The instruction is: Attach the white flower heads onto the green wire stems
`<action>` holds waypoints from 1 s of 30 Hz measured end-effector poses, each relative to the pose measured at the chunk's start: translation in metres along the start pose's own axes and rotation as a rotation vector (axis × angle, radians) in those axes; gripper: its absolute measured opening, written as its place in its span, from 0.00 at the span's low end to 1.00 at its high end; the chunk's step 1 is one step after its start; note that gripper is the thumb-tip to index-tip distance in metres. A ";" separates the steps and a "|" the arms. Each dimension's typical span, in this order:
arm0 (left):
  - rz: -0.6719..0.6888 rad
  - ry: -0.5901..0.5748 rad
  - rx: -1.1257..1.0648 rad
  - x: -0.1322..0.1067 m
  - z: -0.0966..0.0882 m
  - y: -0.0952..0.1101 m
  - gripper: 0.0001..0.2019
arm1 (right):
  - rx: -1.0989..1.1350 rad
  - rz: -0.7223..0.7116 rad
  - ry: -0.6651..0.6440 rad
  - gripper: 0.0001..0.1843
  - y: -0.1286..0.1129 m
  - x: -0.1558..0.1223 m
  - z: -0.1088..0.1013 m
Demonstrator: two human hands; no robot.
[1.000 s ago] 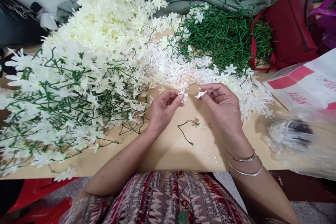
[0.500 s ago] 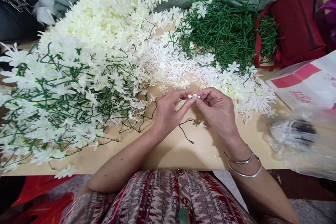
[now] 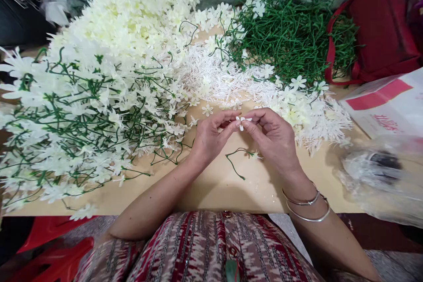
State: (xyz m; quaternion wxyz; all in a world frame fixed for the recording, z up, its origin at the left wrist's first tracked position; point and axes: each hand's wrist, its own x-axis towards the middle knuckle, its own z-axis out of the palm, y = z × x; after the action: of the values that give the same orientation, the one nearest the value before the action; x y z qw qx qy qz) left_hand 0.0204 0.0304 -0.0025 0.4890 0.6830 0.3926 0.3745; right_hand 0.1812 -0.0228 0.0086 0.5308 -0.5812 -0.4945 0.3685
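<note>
Fingertips of left hand [image 3: 211, 134] and right hand [image 3: 272, 139] pinch one small white plastic blossom [image 3: 243, 120].

Two silver bangles [image 3: 306, 207] ring the right wrist [image 3: 296, 185]; red patterned clothing [image 3: 205, 246].

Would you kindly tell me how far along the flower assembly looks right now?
Looks done: a large heap of flowered stems lies at the left. In hand: the left hand and right hand pinch a small white flower between their fingers, above a green stem on the table. Left: a pile of bare green stems, a mound of loose cream flowers and scattered white plastic pieces lie unused.
</note>
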 end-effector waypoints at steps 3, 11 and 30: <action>0.025 -0.031 0.053 0.001 -0.003 0.002 0.07 | -0.122 -0.111 0.026 0.04 0.004 -0.001 -0.002; -0.013 -0.049 -0.007 0.001 -0.006 0.012 0.11 | -0.253 -0.427 0.076 0.09 0.002 0.006 -0.005; -0.094 -0.087 -0.230 0.002 -0.003 0.009 0.13 | -0.094 -0.170 0.079 0.05 0.005 0.001 -0.003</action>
State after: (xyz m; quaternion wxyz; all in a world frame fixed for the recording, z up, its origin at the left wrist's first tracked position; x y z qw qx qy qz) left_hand 0.0200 0.0309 0.0074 0.5976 0.6189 0.3572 0.3637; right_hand 0.1855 -0.0221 0.0041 0.5515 -0.5756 -0.5373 0.2754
